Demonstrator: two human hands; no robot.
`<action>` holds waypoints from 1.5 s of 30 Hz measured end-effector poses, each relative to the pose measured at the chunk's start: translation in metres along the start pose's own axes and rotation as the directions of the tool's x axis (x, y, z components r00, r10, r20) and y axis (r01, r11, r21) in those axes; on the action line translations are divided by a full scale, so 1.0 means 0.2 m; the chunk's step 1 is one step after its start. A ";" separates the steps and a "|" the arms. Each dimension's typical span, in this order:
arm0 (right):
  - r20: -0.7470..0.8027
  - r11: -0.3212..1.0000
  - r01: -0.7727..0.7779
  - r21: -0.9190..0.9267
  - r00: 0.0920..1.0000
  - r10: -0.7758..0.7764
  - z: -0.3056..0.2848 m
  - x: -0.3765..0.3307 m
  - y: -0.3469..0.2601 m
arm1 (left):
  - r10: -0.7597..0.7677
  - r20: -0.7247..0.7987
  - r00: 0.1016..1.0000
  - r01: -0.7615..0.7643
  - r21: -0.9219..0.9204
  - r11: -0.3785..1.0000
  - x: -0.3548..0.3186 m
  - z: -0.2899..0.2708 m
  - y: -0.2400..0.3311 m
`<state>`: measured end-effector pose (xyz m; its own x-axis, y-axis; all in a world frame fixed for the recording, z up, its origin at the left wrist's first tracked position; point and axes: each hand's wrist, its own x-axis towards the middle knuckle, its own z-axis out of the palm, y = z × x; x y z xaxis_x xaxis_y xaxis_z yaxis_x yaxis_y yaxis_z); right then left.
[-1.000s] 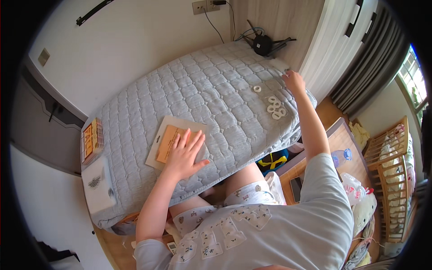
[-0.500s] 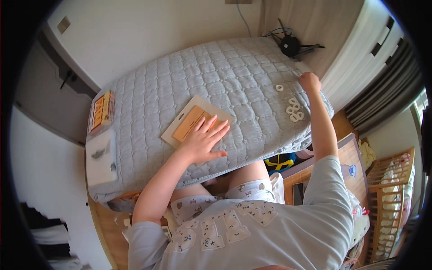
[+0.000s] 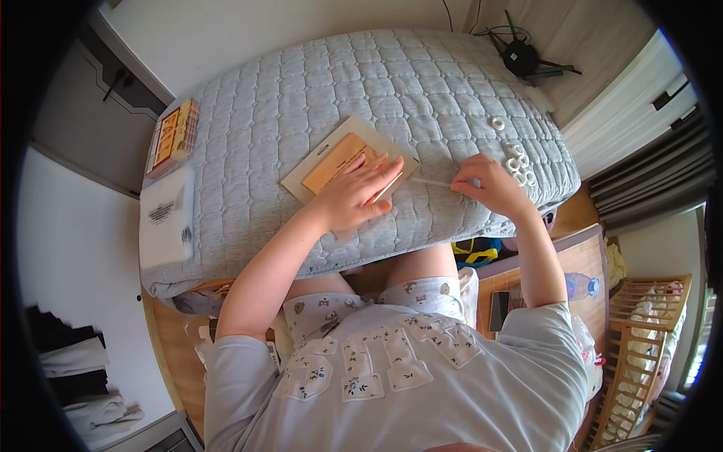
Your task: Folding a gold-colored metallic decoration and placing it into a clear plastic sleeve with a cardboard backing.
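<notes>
A flat, pale packet [image 3: 303,175] with an orange-brown panel [image 3: 325,169] rests at an angle on the grey quilted mattress. My left hand [image 3: 352,194] lies over its right part, fingers stretched out, covering some of the panel. To the right, my right hand [image 3: 486,184] pinches the end of a thin whitish strip [image 3: 431,181]. That strip runs leftward to the packet's right corner; whether it is attached there I cannot tell. Several small white rings [image 3: 520,162] are grouped just beyond my right hand, and one more white ring [image 3: 497,123] lies farther off.
On the mattress's left side are an orange patterned box [image 3: 172,137] and a white plastic-wrapped pack [image 3: 167,220]. A black router [image 3: 521,58] with antennas stands at the far right corner. At the right, a low wooden table holds a phone [image 3: 500,310] and a plastic bottle [image 3: 581,286].
My right hand has come back leftward from the mattress's right edge toward the packet, and the strip now shows in its pinch. My left hand stays on the packet. The view has shifted slightly.
</notes>
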<state>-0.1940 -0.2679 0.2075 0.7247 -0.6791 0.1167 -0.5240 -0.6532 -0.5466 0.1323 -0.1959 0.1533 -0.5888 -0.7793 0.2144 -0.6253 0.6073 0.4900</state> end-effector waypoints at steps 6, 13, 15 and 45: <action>-0.149 0.988 -0.050 -0.145 0.988 0.029 0.10 0.00 -0.03 | -0.045 -0.080 0.996 0.010 -0.387 0.922 0.00 0.03 -0.03; -0.110 0.978 -0.013 -0.210 0.994 -0.010 0.08 -0.02 -0.07 | -0.147 -0.110 0.983 0.026 -0.708 0.706 -0.01 -0.02 -0.02; -0.157 0.980 -0.037 -0.195 0.988 0.006 0.09 -0.03 -0.05 | -0.147 -0.114 0.983 0.013 -0.748 0.663 0.00 -0.02 -0.02; -0.582 0.961 -0.116 -0.250 0.811 -0.053 0.57 0.11 -0.30 | -0.573 -0.066 0.817 -0.107 -0.994 -0.038 0.00 -0.07 -0.17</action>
<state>-0.0950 -0.2048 0.1488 0.3556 -0.7112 0.6064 -0.6999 -0.6326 -0.3316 0.1607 -0.2183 0.1482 -0.0889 -0.9948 -0.0499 0.5952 -0.0932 0.7981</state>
